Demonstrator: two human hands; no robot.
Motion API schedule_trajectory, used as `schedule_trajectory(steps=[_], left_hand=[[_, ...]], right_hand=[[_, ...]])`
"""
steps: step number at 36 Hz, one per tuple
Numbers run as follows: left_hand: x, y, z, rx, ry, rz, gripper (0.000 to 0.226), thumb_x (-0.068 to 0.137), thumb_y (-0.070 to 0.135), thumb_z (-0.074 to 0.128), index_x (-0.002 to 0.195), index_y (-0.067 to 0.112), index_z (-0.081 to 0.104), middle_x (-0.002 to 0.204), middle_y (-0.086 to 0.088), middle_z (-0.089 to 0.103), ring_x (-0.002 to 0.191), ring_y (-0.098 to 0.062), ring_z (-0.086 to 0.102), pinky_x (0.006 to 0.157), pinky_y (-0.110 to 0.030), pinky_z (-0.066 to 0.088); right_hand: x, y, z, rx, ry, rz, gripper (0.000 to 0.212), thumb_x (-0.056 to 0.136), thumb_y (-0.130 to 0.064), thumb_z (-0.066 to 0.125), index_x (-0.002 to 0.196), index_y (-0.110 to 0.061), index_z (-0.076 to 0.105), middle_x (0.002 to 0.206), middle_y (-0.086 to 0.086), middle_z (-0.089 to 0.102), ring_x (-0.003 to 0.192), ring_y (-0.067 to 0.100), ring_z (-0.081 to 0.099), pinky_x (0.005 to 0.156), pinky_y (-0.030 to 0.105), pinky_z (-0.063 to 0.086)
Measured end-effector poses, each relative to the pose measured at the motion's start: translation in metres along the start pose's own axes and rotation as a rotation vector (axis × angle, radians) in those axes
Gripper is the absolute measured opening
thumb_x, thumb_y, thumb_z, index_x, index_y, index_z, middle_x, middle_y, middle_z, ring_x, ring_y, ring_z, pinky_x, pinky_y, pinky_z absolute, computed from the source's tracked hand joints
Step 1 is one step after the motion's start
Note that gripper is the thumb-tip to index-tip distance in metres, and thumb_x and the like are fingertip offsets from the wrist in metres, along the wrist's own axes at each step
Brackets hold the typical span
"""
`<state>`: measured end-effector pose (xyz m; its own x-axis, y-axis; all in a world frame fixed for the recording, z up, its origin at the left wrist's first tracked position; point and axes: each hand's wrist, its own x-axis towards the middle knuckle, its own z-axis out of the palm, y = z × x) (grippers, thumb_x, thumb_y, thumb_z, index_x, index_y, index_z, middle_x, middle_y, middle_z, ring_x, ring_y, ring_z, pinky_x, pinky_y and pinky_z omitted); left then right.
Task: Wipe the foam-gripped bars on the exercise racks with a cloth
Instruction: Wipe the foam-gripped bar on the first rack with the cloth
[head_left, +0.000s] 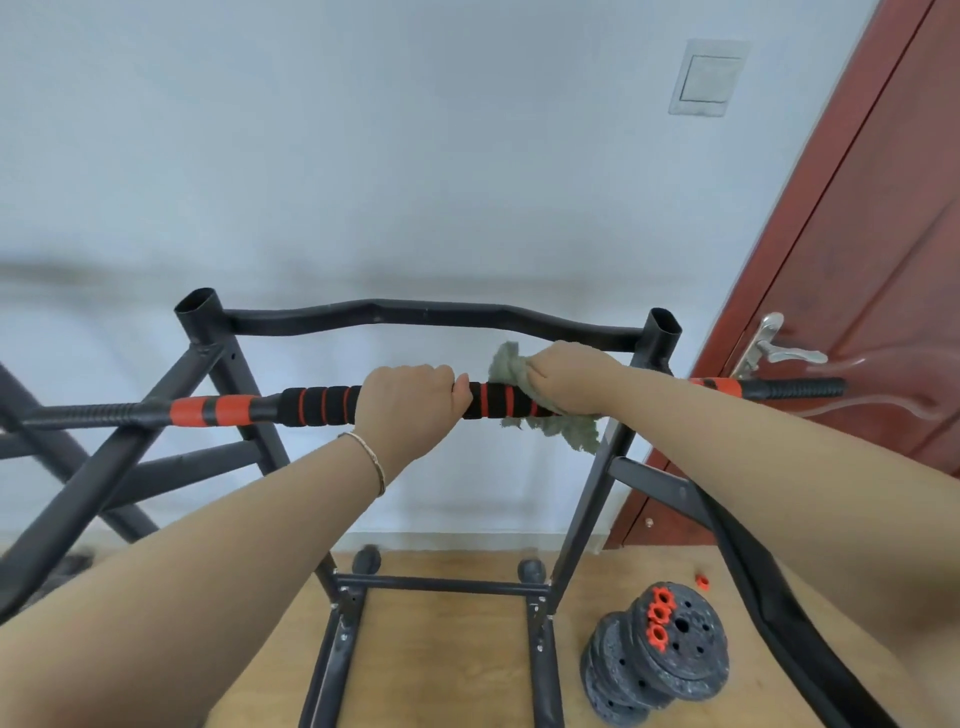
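A long bar with black-and-orange foam grips (322, 405) runs left to right across the black exercise rack (249, 415). My left hand (410, 402) grips the bar near its middle, fingers curled round the foam. Just to the right, my right hand (571, 376) holds a grey-green cloth (563, 428) wrapped over the foam grip; cloth ends stick out above and hang below the bar. The bar's right end (795, 388) shows past my right forearm.
A white wall stands behind the rack. A red-brown door (857, 260) with a metal handle (774, 348) is at the right. Stacked black weight plates (660, 660) with orange nuts lie on the wooden floor, a loose orange nut (702, 582) nearby.
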<state>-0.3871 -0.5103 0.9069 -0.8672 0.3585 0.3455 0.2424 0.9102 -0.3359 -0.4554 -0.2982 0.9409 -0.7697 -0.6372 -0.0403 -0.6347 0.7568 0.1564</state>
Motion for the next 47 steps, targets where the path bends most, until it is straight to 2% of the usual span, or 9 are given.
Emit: schedule_trajectory(steps=[9, 15, 19, 24, 31, 35, 39, 43, 47], left_hand=[[0.011, -0.053, -0.019, -0.27, -0.561, -0.095, 0.049, 0.101, 0.048, 0.024, 0.099, 0.011, 0.056, 0.072, 0.001, 0.065, 0.068, -0.02, 0.062, 0.077, -0.036, 0.051], [0.0, -0.05, -0.012, 0.031, -0.437, 0.093, 0.038, 0.091, 0.017, 0.051, 0.123, 0.019, 0.031, 0.075, -0.001, 0.047, 0.066, -0.023, 0.052, 0.054, -0.031, 0.042], [-0.011, -0.043, -0.013, 0.089, -0.296, 0.034, 0.024, 0.09, 0.021, 0.052, 0.111, 0.018, 0.04, 0.069, 0.0, 0.048, 0.057, -0.021, 0.049, 0.048, -0.027, 0.036], [-0.023, -0.036, -0.006, 0.165, -0.215, 0.012, 0.028, 0.095, 0.021, 0.048, 0.121, 0.019, 0.038, 0.074, 0.002, 0.041, 0.059, -0.021, 0.049, 0.052, -0.027, 0.044], [-0.006, -0.059, -0.014, -0.155, -0.419, -0.041, 0.01, 0.096, 0.023, 0.043, 0.095, 0.015, 0.036, 0.075, -0.001, 0.05, 0.067, -0.023, 0.049, 0.057, -0.033, 0.045], [-0.003, -0.072, -0.019, -0.544, -0.738, -0.33, 0.064, 0.094, 0.054, 0.017, 0.082, 0.01, 0.063, 0.066, -0.003, 0.072, 0.059, -0.019, 0.069, 0.081, -0.037, 0.053], [-0.001, -0.068, -0.021, -0.634, -0.711, -0.377, 0.052, 0.094, 0.042, 0.022, 0.081, 0.009, 0.059, 0.059, -0.006, 0.068, 0.049, -0.021, 0.063, 0.073, -0.033, 0.055], [-0.007, -0.068, -0.02, -0.342, -0.619, -0.148, 0.008, 0.092, 0.015, 0.038, 0.085, 0.012, 0.042, 0.071, -0.004, 0.062, 0.058, -0.022, 0.058, 0.07, -0.037, 0.056], [-0.023, -0.062, -0.017, -0.045, -0.359, 0.019, 0.021, 0.089, 0.012, 0.053, 0.091, 0.018, 0.033, 0.068, 0.001, 0.04, 0.067, -0.025, 0.053, 0.055, -0.033, 0.042]], right_hand=[[-0.018, -0.008, 0.025, -0.13, 0.388, -0.019, 0.059, 0.103, -0.05, 0.008, 0.079, -0.016, 0.05, 0.061, -0.004, 0.054, 0.05, 0.022, 0.051, 0.048, 0.036, 0.043], [-0.014, -0.015, 0.037, -0.139, 0.616, -0.223, 0.032, 0.103, -0.037, 0.045, 0.084, -0.013, 0.057, 0.066, 0.0, 0.056, 0.05, 0.02, 0.051, 0.039, 0.033, 0.042], [0.001, -0.034, 0.024, -0.331, 0.395, -0.191, 0.031, 0.074, -0.021, 0.08, 0.096, -0.01, 0.061, 0.068, 0.002, 0.055, 0.047, 0.019, 0.049, 0.037, 0.024, 0.032], [0.028, -0.066, -0.01, 0.146, -0.056, 0.225, 0.021, 0.096, -0.021, 0.042, 0.096, -0.014, 0.062, 0.083, 0.004, 0.065, 0.072, 0.026, 0.067, 0.067, 0.037, 0.055], [0.019, -0.071, -0.004, 0.011, 0.099, 0.143, 0.018, 0.101, -0.023, 0.037, 0.091, -0.016, 0.05, 0.075, 0.001, 0.059, 0.07, 0.026, 0.063, 0.061, 0.036, 0.05], [0.001, -0.076, 0.023, -0.251, 0.416, -0.002, 0.031, 0.102, -0.035, 0.038, 0.104, -0.013, 0.06, 0.076, 0.0, 0.059, 0.058, 0.021, 0.054, 0.045, 0.028, 0.037], [0.01, -0.083, 0.025, -0.152, 0.586, -0.125, 0.036, 0.103, -0.039, 0.039, 0.081, -0.014, 0.055, 0.066, -0.001, 0.05, 0.051, 0.017, 0.044, 0.042, 0.028, 0.032], [0.018, -0.087, 0.018, -0.288, 0.394, -0.139, 0.026, 0.081, -0.032, 0.073, 0.082, -0.014, 0.054, 0.062, -0.002, 0.043, 0.047, 0.018, 0.04, 0.04, 0.024, 0.033], [0.028, -0.096, -0.017, 0.024, 0.003, 0.109, 0.027, 0.102, -0.025, 0.035, 0.079, -0.013, 0.043, 0.068, 0.0, 0.049, 0.069, 0.024, 0.055, 0.061, 0.035, 0.044]])
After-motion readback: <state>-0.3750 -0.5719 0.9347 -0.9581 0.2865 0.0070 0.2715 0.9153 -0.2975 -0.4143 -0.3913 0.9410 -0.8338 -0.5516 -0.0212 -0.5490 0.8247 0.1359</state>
